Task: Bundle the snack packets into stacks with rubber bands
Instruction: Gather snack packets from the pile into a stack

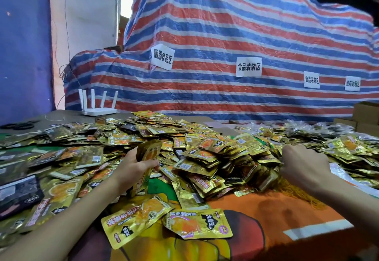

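Observation:
A wide heap of gold snack packets (205, 158) covers the table. My left hand (134, 168) grips a small upright stack of gold packets (148, 154) at the heap's left side. My right hand (301, 166) reaches into the right side of the heap with curled fingers; its fingertips are hidden among the packets, so what it holds is unclear. Two loose packets (168, 221) lie flat near me on the printed orange cloth (276, 219). A tangle of yellow rubber bands (297, 191) lies on the cloth under my right wrist.
A red, white and blue striped tarp (225, 45) with paper signs rises behind the table. A white router (98, 107) stands at the back left. Dark rubber bands (18, 125) lie at the far left. Cardboard boxes (365, 115) sit at the right edge.

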Demonstrator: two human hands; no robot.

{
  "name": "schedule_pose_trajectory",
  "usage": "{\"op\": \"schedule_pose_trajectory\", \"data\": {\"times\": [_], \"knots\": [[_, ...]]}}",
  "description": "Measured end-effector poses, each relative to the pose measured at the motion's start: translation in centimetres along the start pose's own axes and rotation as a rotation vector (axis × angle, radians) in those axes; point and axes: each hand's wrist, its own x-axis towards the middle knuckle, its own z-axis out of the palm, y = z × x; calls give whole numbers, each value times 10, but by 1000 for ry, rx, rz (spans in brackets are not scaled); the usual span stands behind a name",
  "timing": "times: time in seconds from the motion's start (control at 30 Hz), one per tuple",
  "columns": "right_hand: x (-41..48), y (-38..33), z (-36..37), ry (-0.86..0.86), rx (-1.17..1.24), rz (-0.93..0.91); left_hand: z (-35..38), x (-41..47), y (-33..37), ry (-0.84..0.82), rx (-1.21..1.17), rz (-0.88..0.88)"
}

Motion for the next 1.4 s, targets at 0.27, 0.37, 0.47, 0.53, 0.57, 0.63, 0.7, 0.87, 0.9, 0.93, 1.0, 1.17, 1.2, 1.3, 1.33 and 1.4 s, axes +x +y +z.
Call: {"op": "schedule_pose_trajectory", "data": {"times": [0.27,0.37,0.47,0.53,0.57,0.63,0.7,0.87,0.9,0.93,1.0,1.17,1.2,1.3,1.33,1.4], "knots": [[-6,-68,-27,249,829,-249,-2,-3,8,70,-144,20],[-14,-120,-29,108,1145,-386,-6,-1,9,73,-278,-4],[-18,-172,-28,-27,1338,-462,-8,-1,10,41,-296,-20],[-18,-202,-29,-48,1393,-463,-8,-3,10,10,-269,-41],[-18,-215,-27,-64,1427,-452,-8,-4,10,-6,-263,-54],[-18,-235,-22,-103,1497,-403,-7,-4,10,-33,-256,-71],[-20,-247,-14,-107,1582,-355,-10,-3,10,-43,-257,-99],[-17,-243,-4,-122,1883,-340,-23,2,13,-66,-310,-223],[-15,-240,-3,-126,1876,-354,-23,2,13,-79,-326,-241],[-14,-238,-4,-137,1854,-374,-22,2,12,-84,-338,-255],[-15,-235,-3,-195,1849,-404,-19,1,11,-64,-349,-271],[-14,-233,-3,-313,1897,-298,-22,0,8,-114,-404,-273],[-13,-233,-2,-359,1910,-258,-23,0,8,-125,-408,-278],[-12,-232,1,-565,1928,-208,-19,1,5,-99,-423,-271],[-12,-233,2,-602,1907,-211,-19,2,4,-90,-433,-261],[-14,-236,3,-629,1897,-206,-18,2,3,-99,-450,-246]]}}
